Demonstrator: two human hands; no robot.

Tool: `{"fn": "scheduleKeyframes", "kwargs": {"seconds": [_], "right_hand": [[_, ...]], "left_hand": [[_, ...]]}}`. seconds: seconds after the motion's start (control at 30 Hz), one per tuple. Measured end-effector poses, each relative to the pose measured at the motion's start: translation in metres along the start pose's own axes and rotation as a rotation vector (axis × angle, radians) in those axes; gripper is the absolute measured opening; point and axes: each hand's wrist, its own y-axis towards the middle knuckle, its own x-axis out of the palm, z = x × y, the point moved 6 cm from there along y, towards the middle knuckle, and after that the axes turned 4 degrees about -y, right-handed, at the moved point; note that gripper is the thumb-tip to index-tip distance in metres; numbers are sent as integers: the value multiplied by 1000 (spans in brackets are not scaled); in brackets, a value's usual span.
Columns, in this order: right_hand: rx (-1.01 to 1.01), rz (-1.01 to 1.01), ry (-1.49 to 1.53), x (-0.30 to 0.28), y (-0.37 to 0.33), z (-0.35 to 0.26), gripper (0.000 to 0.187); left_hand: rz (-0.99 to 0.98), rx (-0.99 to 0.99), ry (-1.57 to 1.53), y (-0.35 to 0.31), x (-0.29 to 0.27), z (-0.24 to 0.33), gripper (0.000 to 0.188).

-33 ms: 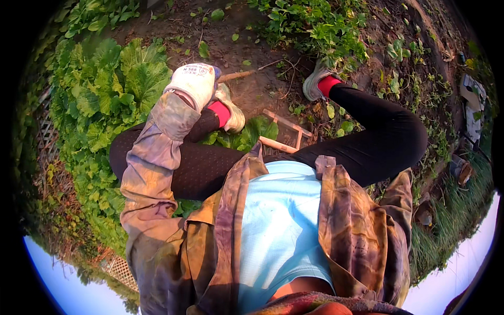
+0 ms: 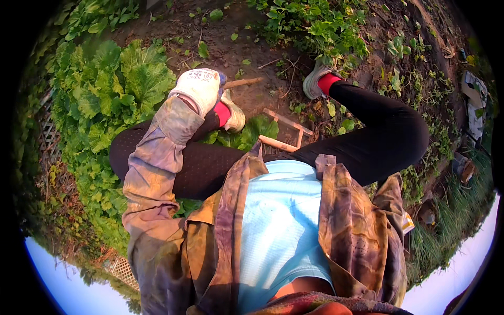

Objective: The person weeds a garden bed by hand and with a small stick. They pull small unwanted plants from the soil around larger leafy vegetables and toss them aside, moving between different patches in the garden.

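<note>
Basically, L hand [image 2: 199, 89] looked clamped on the stick [image 2: 244, 82], judging by its fist shape; fingertips hidden. Stick poked out R of that grip, long axis approx. sideways, free end angled slightly fwd, over bare soil [image 2: 264, 98]. L was the nearer hand; R hand out of view. Glove [image 2: 196, 81]: white back, bluish at the inner edge. Stick: brown, slim, wood-like. Just nearer lay a pale shoe [image 2: 236, 119] w/ red sock [image 2: 222, 113], then broad leaves [image 2: 254, 129] & a straight-barred wooden frame [image 2: 278, 143]. L of grip: crinkled, frilly greens [image 2: 142, 73].
</note>
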Motion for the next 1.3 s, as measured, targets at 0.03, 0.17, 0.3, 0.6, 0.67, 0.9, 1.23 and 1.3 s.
{"fn": "scheduleKeyframes", "kwargs": {"seconds": [0.03, 0.17, 0.3, 0.6, 0.67, 0.9, 1.23, 1.3], "right_hand": [[8, 18, 65, 20, -23, -5, 50], [-86, -15, 118, 78, -24, -97, 51], [-161, -63, 168, 125, -14, -157, 51], [-110, -76, 288, 147, -19, -161, 52], [-116, -106, 288, 164, -18, -171, 52], [-59, -93, 489, 190, -13, -163, 53], [35, -330, 564, 241, -14, -188, 59], [84, -298, 629, 244, -23, -187, 46]], "left_hand": [[79, 103, -16, 5, -12, 32, 19], [-12, 210, -50, 27, 30, 58, 18], [-179, 209, -18, 42, 62, 80, 25], [133, 143, -145, 51, 41, 77, 27], [47, 101, -86, 42, 44, 61, 26], [39, 159, -184, 33, 44, 72, 29], [-10, -58, -274, 14, 57, 72, 29], [-29, -130, -251, 14, 55, 76, 29]]}}
